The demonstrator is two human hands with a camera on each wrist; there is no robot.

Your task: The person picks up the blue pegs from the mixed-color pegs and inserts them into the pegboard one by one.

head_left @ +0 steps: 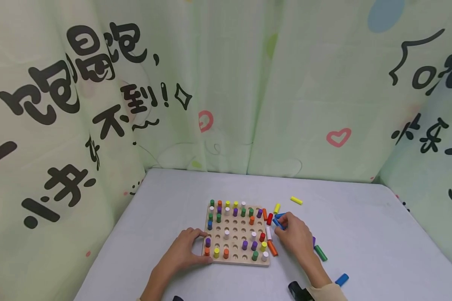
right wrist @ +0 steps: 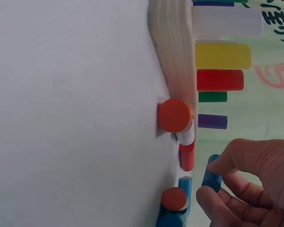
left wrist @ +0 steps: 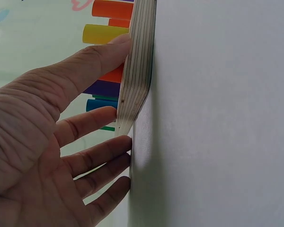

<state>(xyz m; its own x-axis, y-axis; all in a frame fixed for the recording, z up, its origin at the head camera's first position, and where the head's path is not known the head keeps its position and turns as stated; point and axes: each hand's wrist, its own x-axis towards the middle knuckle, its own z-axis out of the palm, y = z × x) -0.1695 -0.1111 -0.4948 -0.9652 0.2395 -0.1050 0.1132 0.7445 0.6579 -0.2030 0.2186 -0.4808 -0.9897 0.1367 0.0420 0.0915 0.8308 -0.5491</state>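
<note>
A wooden pegboard [head_left: 235, 264] holds many coloured pegs among bare holes. My left hand [head_left: 184, 251] rests at its near left corner, thumb against the front edge and index finger at the left edge. In the left wrist view the other fingers [left wrist: 104, 157] extend loosely past the board's layered side [left wrist: 137, 56]. Right of the board, my right hand [head_left: 294, 235] pinches a blue peg [right wrist: 211, 173] between thumb and fingertips, above the table. Loose pegs lie beside the board's right edge, among them a white peg [head_left: 268, 233] and an orange peg [head_left: 273, 248].
Yellow pegs [head_left: 296, 200] lie beyond my right hand. A green peg [head_left: 321, 253] and a blue peg [head_left: 342, 279] lie to its right. A black object [head_left: 299, 291] shows at my right wrist. Printed curtains [head_left: 226, 83] border the white table [head_left: 165, 196].
</note>
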